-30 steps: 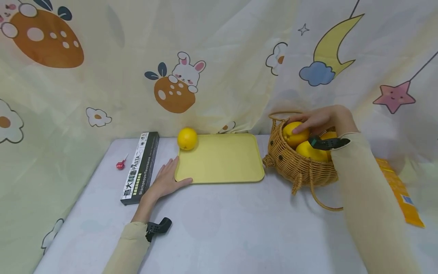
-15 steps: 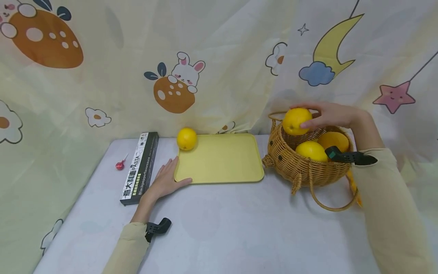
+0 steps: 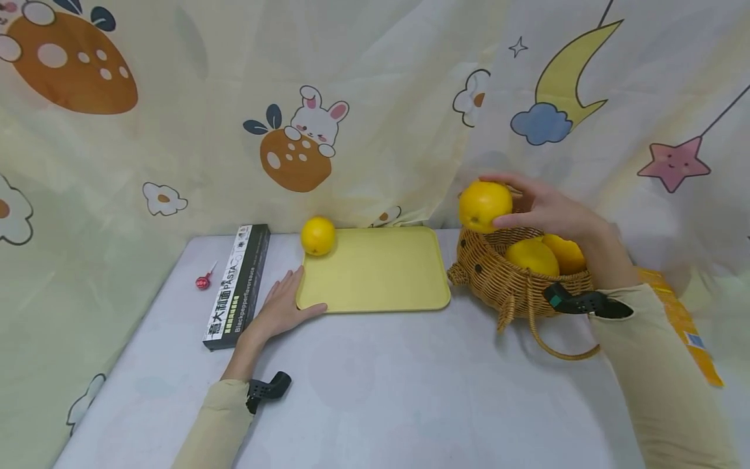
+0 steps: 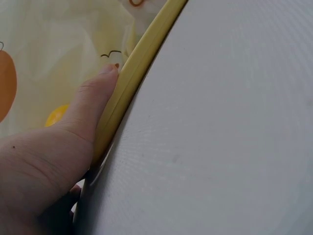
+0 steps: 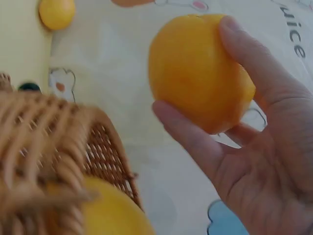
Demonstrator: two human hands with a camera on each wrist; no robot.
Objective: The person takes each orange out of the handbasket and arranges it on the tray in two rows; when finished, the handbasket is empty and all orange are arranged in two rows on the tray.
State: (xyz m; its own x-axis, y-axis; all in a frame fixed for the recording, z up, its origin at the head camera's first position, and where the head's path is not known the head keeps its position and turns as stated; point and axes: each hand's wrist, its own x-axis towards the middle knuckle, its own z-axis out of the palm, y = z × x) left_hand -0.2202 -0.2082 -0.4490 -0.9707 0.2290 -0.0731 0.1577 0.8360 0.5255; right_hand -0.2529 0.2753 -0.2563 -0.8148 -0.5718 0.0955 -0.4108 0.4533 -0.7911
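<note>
My right hand (image 3: 547,208) holds an orange (image 3: 484,206) above the left rim of a wicker basket (image 3: 498,277). Thumb and fingers grip its sides in the right wrist view. Yellow fruit (image 3: 532,257) and a second yellow-orange fruit (image 3: 564,253) sit inside the basket. Straight-fingered, my left hand (image 3: 284,309) rests at the near left corner of a yellow tray (image 3: 381,270). Its thumb lies along the tray's front edge in the left wrist view. Another orange (image 3: 318,236) sits at the tray's far left corner.
Left of the tray lies a black and white pasta box (image 3: 237,286), with a red lollipop (image 3: 202,282) beyond it. An orange packet (image 3: 682,326) is partly behind the right sleeve. The basket's handle (image 3: 565,357) loops onto the table. A printed cloth hangs behind.
My right hand has lifted the orange out of the basket and carried it left, over the basket's rim. The left hand stays at the tray.
</note>
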